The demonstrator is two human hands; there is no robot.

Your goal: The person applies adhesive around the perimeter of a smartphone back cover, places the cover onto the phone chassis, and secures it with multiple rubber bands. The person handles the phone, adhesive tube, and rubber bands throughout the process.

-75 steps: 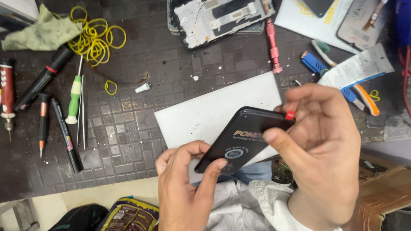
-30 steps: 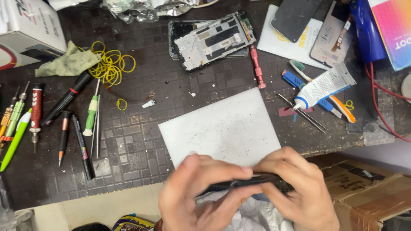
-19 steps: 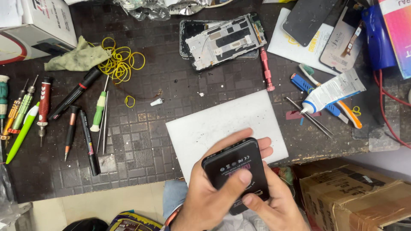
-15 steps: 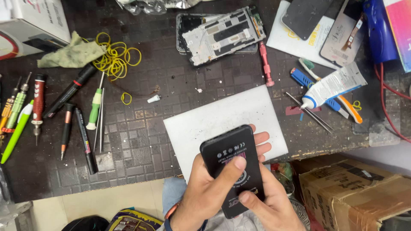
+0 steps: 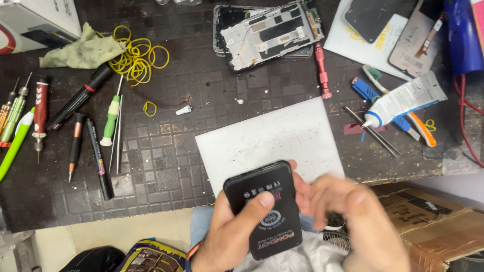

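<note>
The black phone [image 5: 266, 209] sat in the left hand [image 5: 233, 236], held low over the lap, just off the near edge of the white mat [image 5: 272, 141] on the dark bench top [image 5: 166, 166]. Its long axis ran roughly toward/away from the person w/ a slight tilt, far end reaching over the mat's near edge, near end down over a white cloth [image 5: 302, 254]. Left fingers were wrapped under and around the phone's left side, thumb [image 5: 257, 204] laid across its printed back, so a closed hold on it. The right hand [image 5: 360, 219] was just beside the phone's right edge, motion-blurred; fingers looked loosely curled w/ nothing visible in them, but whether the tips were touching the phone's edge couldn't be told. So the phone lay to the left of the right fingers, near alongside, and the left hand was the nearer one, already gripping. Elsewhere: an opened phone frame [image 5: 272, 32] at the bench's far side, a red screwdriver [image 5: 322, 70], a glue tube [image 5: 406, 98], yellow rubber bands [image 5: 136, 58], and a row of drivers and pens [image 5: 75, 131] well apart at left.
</note>
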